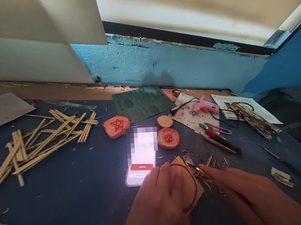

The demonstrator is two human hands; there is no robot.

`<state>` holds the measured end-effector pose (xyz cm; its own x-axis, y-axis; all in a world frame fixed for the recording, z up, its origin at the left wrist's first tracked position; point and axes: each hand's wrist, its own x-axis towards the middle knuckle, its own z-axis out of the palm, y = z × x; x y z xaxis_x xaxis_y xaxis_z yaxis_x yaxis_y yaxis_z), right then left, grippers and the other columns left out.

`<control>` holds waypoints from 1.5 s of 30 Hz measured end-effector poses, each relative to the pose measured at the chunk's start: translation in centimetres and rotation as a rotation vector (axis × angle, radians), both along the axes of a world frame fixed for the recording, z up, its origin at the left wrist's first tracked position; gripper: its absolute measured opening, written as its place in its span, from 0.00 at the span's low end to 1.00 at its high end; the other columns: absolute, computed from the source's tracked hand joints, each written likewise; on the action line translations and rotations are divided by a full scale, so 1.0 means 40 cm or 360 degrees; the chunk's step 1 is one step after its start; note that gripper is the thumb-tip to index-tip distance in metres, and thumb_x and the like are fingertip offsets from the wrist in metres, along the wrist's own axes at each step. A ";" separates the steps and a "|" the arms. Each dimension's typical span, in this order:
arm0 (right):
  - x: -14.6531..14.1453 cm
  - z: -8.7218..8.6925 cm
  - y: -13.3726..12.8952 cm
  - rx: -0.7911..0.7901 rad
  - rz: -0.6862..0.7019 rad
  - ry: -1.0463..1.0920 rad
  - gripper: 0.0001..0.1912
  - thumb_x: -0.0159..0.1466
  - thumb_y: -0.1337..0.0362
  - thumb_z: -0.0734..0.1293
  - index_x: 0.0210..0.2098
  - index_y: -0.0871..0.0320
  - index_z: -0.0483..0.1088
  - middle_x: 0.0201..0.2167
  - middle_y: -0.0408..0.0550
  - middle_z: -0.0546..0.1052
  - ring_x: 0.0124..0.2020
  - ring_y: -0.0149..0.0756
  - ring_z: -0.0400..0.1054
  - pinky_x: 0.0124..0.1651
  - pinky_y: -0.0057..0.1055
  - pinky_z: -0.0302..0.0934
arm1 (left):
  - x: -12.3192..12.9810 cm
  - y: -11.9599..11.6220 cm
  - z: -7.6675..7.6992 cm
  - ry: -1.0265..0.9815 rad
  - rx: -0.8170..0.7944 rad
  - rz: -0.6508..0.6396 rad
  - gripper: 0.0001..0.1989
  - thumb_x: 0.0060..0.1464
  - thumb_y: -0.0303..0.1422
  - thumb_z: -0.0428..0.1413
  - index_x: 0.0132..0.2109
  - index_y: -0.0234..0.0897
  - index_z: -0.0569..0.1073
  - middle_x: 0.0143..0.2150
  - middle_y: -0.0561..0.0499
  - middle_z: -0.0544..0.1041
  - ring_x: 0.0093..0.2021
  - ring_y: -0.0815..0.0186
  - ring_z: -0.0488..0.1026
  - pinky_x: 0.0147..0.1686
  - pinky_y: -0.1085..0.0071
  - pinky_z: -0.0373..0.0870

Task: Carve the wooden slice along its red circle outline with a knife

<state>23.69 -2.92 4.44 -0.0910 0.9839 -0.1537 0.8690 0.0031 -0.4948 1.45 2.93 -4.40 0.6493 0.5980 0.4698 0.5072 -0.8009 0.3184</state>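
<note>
Wood (189,187) under left hand (159,193), tool (194,167) in right hand (237,178)

A single camera worn on the head looks forward and down across a dark blue table (81,194) toward a light blue wall (137,59), seen at an angle, with a black strip (187,40) sloping down to the right. Closest to the lens, the person's left hand (159,191) and right hand (236,180) enter from below and the lower right, while a phone (143,155) lies just beyond, near mid-frame.
</note>
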 end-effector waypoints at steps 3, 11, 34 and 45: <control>-0.007 -0.003 0.001 0.0007 -0.0004 0.0050 0.19 0.72 0.62 0.66 0.57 0.41 0.82 0.50 0.46 0.87 0.46 0.50 0.85 0.47 0.39 0.82 | -0.004 -0.003 -0.006 -0.0015 -0.0028 0.0011 0.21 0.51 0.24 0.53 0.54 0.32 0.71 0.46 0.38 0.79 0.41 0.50 0.77 0.39 0.53 0.82; -0.015 -0.002 0.007 0.0032 0.0062 -0.0006 0.20 0.72 0.65 0.66 0.59 0.41 0.81 0.51 0.45 0.87 0.46 0.47 0.86 0.47 0.38 0.82 | -0.017 0.005 0.004 0.0060 -0.0121 -0.0091 0.24 0.48 0.29 0.62 0.54 0.32 0.72 0.49 0.37 0.80 0.43 0.47 0.79 0.39 0.52 0.82; -0.006 -0.128 -0.052 0.0367 0.0006 0.0036 0.24 0.74 0.68 0.61 0.66 0.50 0.76 0.57 0.49 0.85 0.55 0.40 0.82 0.60 0.31 0.74 | -0.007 -0.002 -0.012 -0.0011 -0.0160 -0.0091 0.32 0.39 0.26 0.59 0.56 0.36 0.73 0.50 0.39 0.79 0.49 0.46 0.77 0.47 0.50 0.82; 0.018 -0.056 -0.039 0.0319 -0.0221 0.0120 0.19 0.77 0.54 0.62 0.57 0.45 0.83 0.50 0.46 0.87 0.46 0.47 0.86 0.49 0.40 0.82 | -0.016 -0.006 0.074 0.0129 -0.0412 -0.0035 0.22 0.46 0.18 0.55 0.49 0.37 0.74 0.47 0.43 0.79 0.43 0.54 0.77 0.43 0.56 0.83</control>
<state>24.41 -4.47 2.20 0.0431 0.9979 0.0479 0.8287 -0.0089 -0.5596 0.79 2.71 -1.46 0.6929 0.6766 0.2492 0.5226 -0.7094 0.4730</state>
